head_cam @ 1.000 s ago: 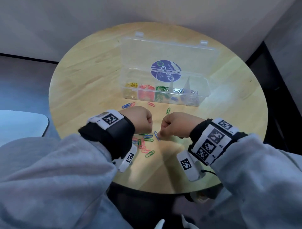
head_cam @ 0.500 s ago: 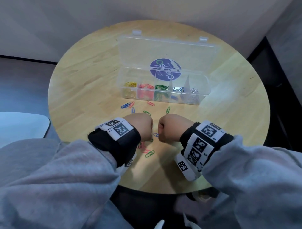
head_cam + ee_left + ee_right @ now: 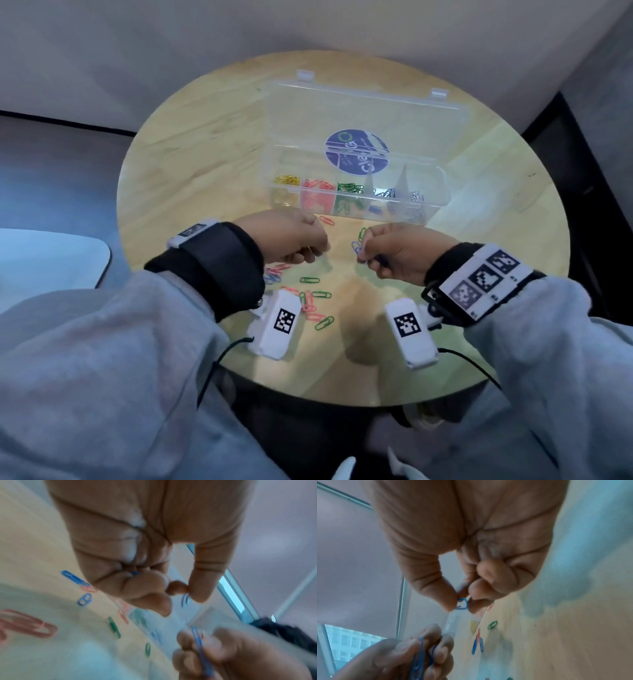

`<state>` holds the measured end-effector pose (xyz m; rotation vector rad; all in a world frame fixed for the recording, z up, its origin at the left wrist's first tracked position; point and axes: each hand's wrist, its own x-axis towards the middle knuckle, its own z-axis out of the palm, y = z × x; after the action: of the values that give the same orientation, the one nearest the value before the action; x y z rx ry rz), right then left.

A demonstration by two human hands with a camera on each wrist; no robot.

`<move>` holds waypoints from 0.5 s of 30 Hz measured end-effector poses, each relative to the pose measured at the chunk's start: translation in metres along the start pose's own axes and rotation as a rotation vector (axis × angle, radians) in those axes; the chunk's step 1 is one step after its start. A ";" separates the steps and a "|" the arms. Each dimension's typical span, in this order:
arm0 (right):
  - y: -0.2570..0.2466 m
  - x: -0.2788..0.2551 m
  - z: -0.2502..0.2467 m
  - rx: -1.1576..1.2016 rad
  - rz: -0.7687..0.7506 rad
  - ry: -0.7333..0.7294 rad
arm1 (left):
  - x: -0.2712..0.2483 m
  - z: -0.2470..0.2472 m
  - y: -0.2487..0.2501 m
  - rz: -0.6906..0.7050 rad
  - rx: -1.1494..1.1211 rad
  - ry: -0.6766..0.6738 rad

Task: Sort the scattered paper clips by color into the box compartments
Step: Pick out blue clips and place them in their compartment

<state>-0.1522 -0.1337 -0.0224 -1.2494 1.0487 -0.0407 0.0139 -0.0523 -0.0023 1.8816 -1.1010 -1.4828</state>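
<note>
Compartment box [image 3: 356,205] lies beyond both hands, long axis left-right, blue section right of centre (nearer right hand [image 3: 394,253]). Left hand [image 3: 287,236] and right hand each pinch blue clips [image 3: 462,603] — hands apart, above the table.

Table [image 3: 212,164]: pale wood, visible grain, smooth, with a soft sheen that mirrors the light.

Box [image 3: 442,192] at 12 o'clock on the table: clear, glossy plastic, thin walls and dividers; open lid of the same plastic, with a round glossy purple sticker [image 3: 356,152].

Paper clips [image 3: 310,298] scattered toward 6 o'clock: thin wire with a smooth coloured coating, slight shine.

Sleeves [image 3: 102,359]: grey, soft, matt knit cloth.

Wrist bands [image 3: 219,267]: black, matt fabric, carrying white, smooth plastic housings [image 3: 277,325] with printed black-and-white markers.
</note>
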 end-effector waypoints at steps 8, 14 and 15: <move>-0.004 -0.006 0.011 0.128 0.008 0.004 | -0.022 -0.041 -0.011 0.021 -0.490 0.225; -0.020 -0.001 0.035 0.189 0.031 0.003 | -0.032 -0.057 -0.032 -0.027 -0.460 0.279; -0.023 0.001 0.040 0.194 0.033 -0.001 | -0.032 -0.058 -0.035 -0.026 -0.457 0.277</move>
<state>-0.1142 -0.1131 -0.0072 -1.0558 1.0387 -0.1139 0.0765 -0.0122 0.0043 1.7098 -0.5548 -1.3010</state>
